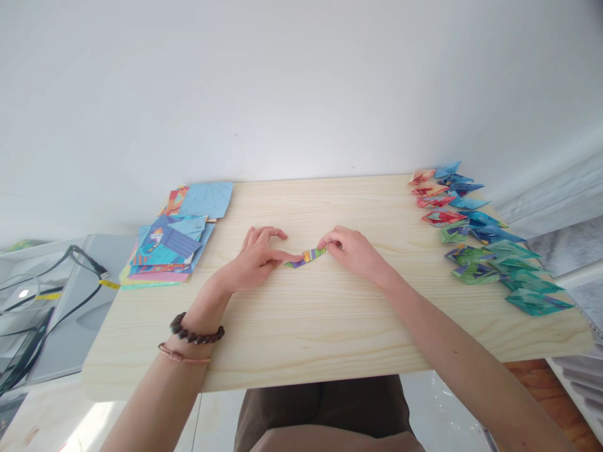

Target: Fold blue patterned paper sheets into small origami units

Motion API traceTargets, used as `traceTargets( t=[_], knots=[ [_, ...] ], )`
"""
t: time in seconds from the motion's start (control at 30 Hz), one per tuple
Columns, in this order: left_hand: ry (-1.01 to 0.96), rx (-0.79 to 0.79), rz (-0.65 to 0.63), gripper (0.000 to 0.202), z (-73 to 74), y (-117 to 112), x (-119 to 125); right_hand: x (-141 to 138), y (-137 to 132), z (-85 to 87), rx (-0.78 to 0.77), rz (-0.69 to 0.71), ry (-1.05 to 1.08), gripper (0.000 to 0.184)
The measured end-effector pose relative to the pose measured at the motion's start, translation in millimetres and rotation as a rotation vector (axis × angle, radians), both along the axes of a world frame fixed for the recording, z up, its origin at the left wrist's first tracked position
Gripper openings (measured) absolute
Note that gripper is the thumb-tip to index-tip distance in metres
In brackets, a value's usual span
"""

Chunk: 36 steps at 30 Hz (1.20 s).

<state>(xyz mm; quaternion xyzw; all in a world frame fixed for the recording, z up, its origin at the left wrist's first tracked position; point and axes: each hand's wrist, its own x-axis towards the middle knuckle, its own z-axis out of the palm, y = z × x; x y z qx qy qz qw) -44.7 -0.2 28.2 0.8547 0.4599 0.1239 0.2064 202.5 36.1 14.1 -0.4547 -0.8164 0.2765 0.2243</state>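
A small folded paper strip (311, 255), patterned in yellow, green and purple, lies at a slant on the middle of the wooden table. My right hand (353, 250) pinches its right end between thumb and fingers. From the other side, my left hand (257, 260) rests one outstretched digit on the strip's left part, pressing it against the table. The other fingers of that hand are spread and slightly curled, with nothing between them. The strip's far right tip is hidden under my right fingertips.
Patterned and plain paper sheets (164, 245) lie piled at the table's left. Along the right edge, several folded paper pieces (475, 260) in red, blue and green stand in rows. A white wall (301, 88) rises behind the table (320, 339). Cables (70, 301) hang at far left.
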Motion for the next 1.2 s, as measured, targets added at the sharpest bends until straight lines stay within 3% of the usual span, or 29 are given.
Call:
traceTargets(
  t=[0.2,0.33,0.43,0.73,0.9,1.2],
  knots=[
    [-0.078,0.122,0.164,0.019,-4.7,-6.4,14.3,2.3,-7.8,-2.4,0.101,0.025,0.004,0.023],
    [-0.103,0.181,0.235,0.037,-11.4,-6.0,19.4,1.4,-14.2,-1.6,0.161,0.046,-0.026,0.024],
    [-0.091,0.197,0.25,0.032,-12.5,-5.1,19.3,0.4,-15.4,-1.1,0.161,0.054,-0.003,0.019],
    [-0.246,0.176,0.205,0.018,-10.5,-2.1,19.1,-1.5,-15.8,-2.2,0.099,0.061,0.206,0.01],
    [-0.377,0.033,0.287,0.016,-6.6,-4.0,21.8,-3.2,-16.2,-4.0,-0.007,0.022,0.322,0.025],
    [-0.363,0.019,0.301,0.018,-1.6,-6.0,26.5,-7.8,-16.2,-4.8,0.086,0.019,0.291,0.017]
  ],
)
